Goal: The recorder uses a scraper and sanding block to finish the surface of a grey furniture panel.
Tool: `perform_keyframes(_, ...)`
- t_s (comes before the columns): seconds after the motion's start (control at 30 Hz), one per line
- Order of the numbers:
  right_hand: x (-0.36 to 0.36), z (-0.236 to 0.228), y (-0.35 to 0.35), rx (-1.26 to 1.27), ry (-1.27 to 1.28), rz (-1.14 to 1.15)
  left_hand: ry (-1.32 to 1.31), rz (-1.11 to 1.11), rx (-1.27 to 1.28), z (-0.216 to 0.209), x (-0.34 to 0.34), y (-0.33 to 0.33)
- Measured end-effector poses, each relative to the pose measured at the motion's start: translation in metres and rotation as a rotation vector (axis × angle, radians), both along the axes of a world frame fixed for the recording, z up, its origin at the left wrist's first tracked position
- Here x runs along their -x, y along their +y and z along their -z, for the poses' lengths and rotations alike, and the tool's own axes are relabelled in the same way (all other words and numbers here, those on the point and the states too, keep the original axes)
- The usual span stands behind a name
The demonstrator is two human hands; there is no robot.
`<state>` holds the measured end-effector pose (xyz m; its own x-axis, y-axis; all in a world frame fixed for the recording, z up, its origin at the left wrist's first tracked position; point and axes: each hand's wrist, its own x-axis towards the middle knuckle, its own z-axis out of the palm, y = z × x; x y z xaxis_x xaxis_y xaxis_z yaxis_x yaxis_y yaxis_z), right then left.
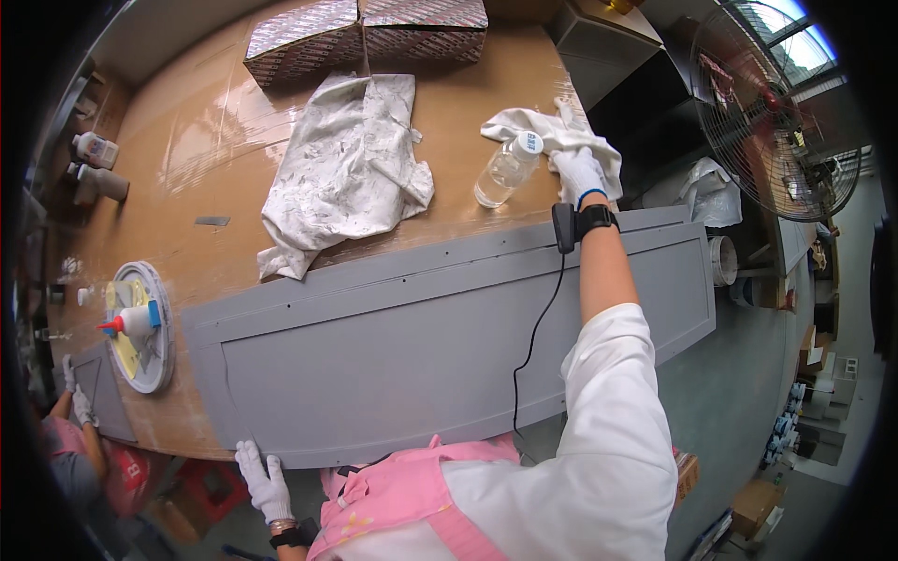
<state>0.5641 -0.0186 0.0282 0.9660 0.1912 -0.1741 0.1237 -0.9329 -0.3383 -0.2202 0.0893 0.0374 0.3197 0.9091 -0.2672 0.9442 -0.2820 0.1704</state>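
Observation:
A long grey panel (402,351) with a raised border lies along the near side of the table. My left hand (265,481), in a white glove, rests at its lower left edge, fingers stretched out and holding nothing. Beyond the panel's right part, my gloved right hand (582,175) is closed on a white cloth (533,124) lying bunched on the table. My fingertips are partly lost against the cloth. Just left of that hand, a transparent bottle (503,175) with a white cap leans in view, liquid inside. A large smudged white cloth (351,164) spreads out further left.
On the table's left sits a round lid (159,360) bearing a white glue bottle (136,321) with a red tip. Patterned boxes (421,33) stand at the back. A fan (776,112) is at right. A co-worker's gloved hands (82,407) touch another grey panel (105,393).

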Motion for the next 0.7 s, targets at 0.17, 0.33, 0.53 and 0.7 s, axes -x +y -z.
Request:
perform_keyframes(0.17, 0.002, -0.016, 0.021, -0.988, 0.01, -0.088, 0.001, 0.013, 0.003, 0.003, 0.0, -0.003)
perform_keyframes(0.33, 0.086, -0.062, -0.031, -1.173, -0.243, 0.138, -0.013, -0.006, -0.011, 0.003, -0.006, -0.005)
perform_keyframes(0.53, 0.231, -0.087, 0.026, -0.996, 0.351, -0.568, -0.057, -0.037, -0.051, 0.008, -0.002, -0.007)
perform_keyframes(0.7, 0.301, -0.052, 0.15, -0.431, 0.298, -1.328, -0.058, -0.035, -0.05, 0.001, 0.001, -0.014)
